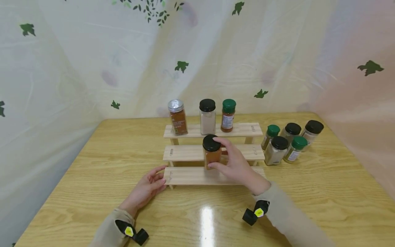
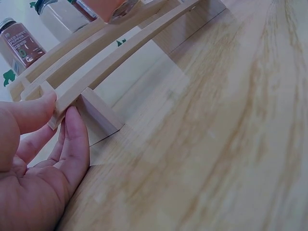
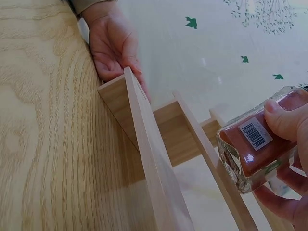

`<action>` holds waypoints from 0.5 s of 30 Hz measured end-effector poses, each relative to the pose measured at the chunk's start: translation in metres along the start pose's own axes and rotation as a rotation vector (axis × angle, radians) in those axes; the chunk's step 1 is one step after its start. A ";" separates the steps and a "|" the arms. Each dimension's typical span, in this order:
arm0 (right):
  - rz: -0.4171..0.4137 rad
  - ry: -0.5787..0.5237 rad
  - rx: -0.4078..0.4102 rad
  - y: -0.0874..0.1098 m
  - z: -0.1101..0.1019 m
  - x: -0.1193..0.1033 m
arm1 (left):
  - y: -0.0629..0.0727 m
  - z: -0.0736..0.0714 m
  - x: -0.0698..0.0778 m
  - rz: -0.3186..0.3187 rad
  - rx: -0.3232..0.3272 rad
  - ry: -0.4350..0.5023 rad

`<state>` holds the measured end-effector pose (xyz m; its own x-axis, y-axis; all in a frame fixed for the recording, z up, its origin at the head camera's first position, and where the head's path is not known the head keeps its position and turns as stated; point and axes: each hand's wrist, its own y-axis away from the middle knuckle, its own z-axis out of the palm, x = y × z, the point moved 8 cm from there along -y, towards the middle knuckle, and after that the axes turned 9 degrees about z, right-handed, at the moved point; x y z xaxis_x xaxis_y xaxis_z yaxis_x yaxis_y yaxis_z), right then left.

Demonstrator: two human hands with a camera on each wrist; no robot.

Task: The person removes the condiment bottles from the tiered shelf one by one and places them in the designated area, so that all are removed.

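Right hand (image 1: 237,167) gripping black-lidded jar (image 1: 211,157), partly hiding rack (image 1: 185,152); left hand (image 1: 145,189) pinching bottom tier's (image 1: 191,176) left edge; counter (image 1: 120,147) stretching leftward.

Right of my left hand (image 1: 145,188) stands the pale three-step wooden rack (image 1: 186,176), silver-, black- and green-capped glass jars (image 1: 208,122) on its back step; right of it, five green- or black-capped glass jars (image 1: 274,154)

The right hand (image 1: 237,166) hides part of the jar (image 1: 210,157) and rack (image 1: 185,175). Beyond that hand, the green-lidded bottle (image 1: 226,129)'s label (image 1: 228,121) is too small to read. The left wrist view cuts off the jar's lid (image 1: 210,144).
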<state>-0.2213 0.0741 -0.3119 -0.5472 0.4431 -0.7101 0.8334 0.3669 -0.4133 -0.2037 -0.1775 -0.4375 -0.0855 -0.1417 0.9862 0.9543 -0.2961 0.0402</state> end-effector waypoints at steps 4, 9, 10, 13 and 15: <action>-0.012 0.026 0.003 0.006 -0.010 0.003 | 0.000 0.000 -0.001 -0.008 0.006 0.000; -0.050 0.058 0.010 0.016 -0.023 0.004 | 0.000 0.001 -0.001 -0.010 0.004 -0.003; -0.066 0.069 0.009 0.017 -0.025 0.004 | 0.001 0.001 -0.001 -0.007 0.002 -0.001; -0.110 0.115 -0.005 0.021 -0.030 0.003 | 0.001 0.001 0.000 0.007 -0.008 0.004; -0.140 0.146 -0.019 0.024 -0.032 0.003 | 0.000 0.001 0.000 0.015 -0.012 0.007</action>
<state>-0.2052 0.1107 -0.3058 -0.6642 0.4997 -0.5560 0.7476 0.4482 -0.4901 -0.2030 -0.1764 -0.4369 -0.0736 -0.1530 0.9855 0.9518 -0.3057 0.0236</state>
